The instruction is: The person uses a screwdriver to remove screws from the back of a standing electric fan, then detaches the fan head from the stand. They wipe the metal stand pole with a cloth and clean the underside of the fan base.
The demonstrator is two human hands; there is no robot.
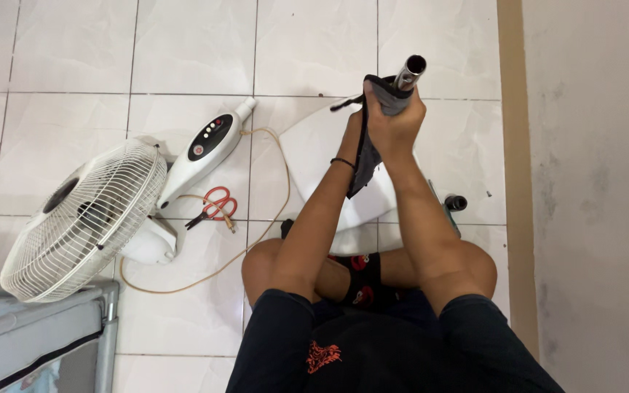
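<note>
A shiny metal pole (410,71) rises from the white round fan base (313,149) on the floor in front of me. My right hand (396,118) is clenched around a dark grey cloth (387,93) wrapped on the pole just under its open top end. My left hand (354,129), with a black band on the wrist, grips the pole just below, largely hidden behind the cloth's hanging tail. I sit cross-legged, and both forearms reach up over my knees.
A white fan head (85,218) with its wire guard lies at left, joined to a white control housing (209,142). Red-handled scissors (214,206) and a tan cord (274,211) lie beside it. A small black cap (456,202) is at right, near the wall (591,182). Grey furniture (38,327) is at lower left.
</note>
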